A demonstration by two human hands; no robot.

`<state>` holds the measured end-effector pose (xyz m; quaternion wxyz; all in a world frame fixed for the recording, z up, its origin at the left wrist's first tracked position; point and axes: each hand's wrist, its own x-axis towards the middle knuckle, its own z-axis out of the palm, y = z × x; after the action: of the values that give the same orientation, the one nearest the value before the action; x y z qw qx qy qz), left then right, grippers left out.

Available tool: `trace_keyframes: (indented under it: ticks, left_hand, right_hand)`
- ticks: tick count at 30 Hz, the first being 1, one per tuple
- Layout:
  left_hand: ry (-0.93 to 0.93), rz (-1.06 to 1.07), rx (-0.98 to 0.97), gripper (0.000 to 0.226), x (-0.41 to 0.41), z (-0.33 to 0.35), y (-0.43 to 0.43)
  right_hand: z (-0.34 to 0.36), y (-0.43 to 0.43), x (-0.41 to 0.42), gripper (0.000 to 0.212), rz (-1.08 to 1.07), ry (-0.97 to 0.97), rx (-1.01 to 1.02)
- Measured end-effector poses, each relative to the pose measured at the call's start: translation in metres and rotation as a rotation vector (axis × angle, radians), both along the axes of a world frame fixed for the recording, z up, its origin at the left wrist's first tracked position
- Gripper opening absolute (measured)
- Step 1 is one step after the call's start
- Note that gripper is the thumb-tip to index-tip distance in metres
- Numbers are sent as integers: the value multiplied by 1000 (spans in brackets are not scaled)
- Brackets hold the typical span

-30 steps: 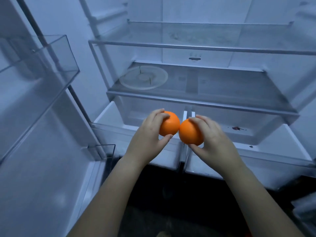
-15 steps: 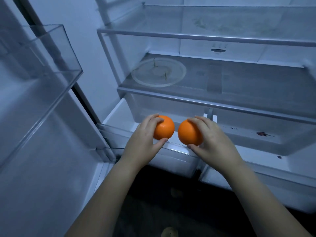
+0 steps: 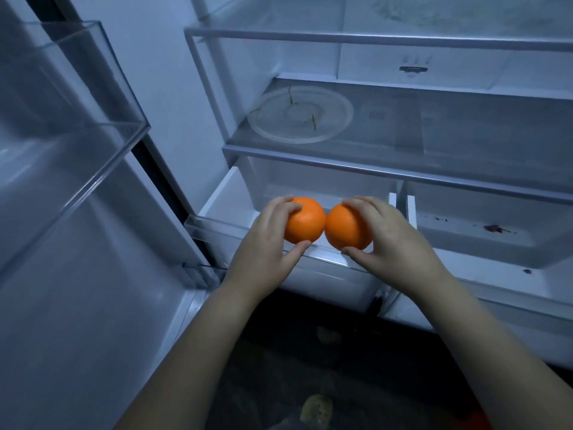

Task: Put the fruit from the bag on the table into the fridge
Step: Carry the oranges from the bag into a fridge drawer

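Note:
Two oranges are held side by side, touching, over the front rim of the left crisper drawer (image 3: 217, 225) of the open fridge. My left hand (image 3: 266, 246) grips the left orange (image 3: 307, 220) with fingers on top and thumb below. The right orange (image 3: 344, 228) sits in my right hand (image 3: 393, 243), gripped the same way. Both drawers are pulled out; the right crisper drawer (image 3: 483, 243) has a few dark specks on its floor. The bag and the table are out of view.
A glass shelf (image 3: 387, 169) runs just above the drawers and carries a round clear plate (image 3: 335, 116). Another shelf (image 3: 372, 37) is higher up. The open left door has a clear door bin (image 3: 102, 144). Dark floor lies below.
Both hands have carried the oranges forward and left, over the left drawer's rim. The oranges, slightly apart half a second ago, now touch. The view has come closer to the fridge.

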<state>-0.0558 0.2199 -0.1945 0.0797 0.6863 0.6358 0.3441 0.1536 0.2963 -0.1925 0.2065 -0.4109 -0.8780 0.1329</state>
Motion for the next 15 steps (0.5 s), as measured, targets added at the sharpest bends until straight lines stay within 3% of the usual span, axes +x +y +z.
trace_keyframes:
  ticks: [9,15]
  left_hand:
    - [23,-2,-47,60,-11,0,27]
    - [83,-42,-210,74,-24,-1,62]
  right_hand:
    - [3,18,-10,73,-4,-93,7]
    - [-1,47,-23,76,33,-160,-57]
